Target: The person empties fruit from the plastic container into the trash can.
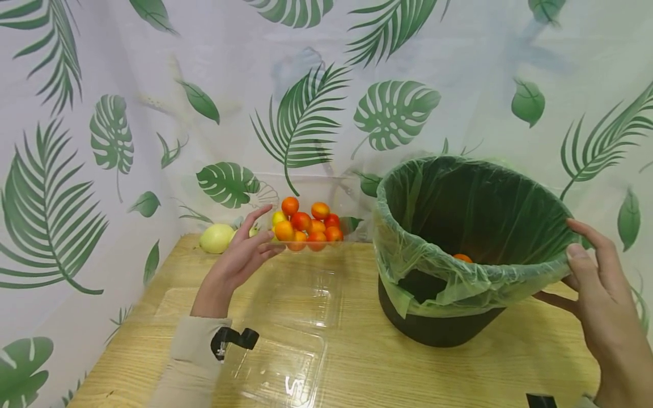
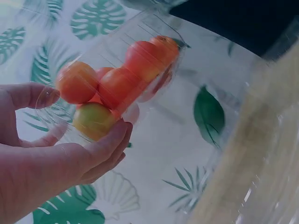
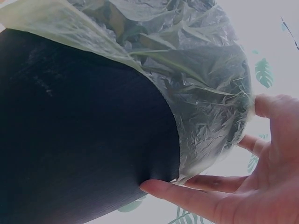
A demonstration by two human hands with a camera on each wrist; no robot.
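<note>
My left hand (image 1: 240, 260) grips one end of a clear plastic box (image 2: 122, 41), thumb on one side and fingers on the other. Several red, orange and yellow cherry tomatoes (image 1: 301, 221) lie in the box, toward the back of the table. At the right, my right hand (image 1: 602, 289) holds the rim of a black bin (image 1: 428, 328), its thumb at the top edge and other fingers spread along the outside. The bin leans over to the right, and a thin green liner bag (image 1: 459, 289) folds over its rim. Inside shows an orange round thing (image 1: 462, 258), partly hidden by the rim.
Clear plastic trays or lids (image 1: 280, 362) lie on the wooden table (image 1: 367, 368) in front, between the arms. A pale yellow-green round fruit (image 1: 216, 238) sits at the back left. A leaf-print sheet (image 1: 229, 113) hangs behind and at the left side.
</note>
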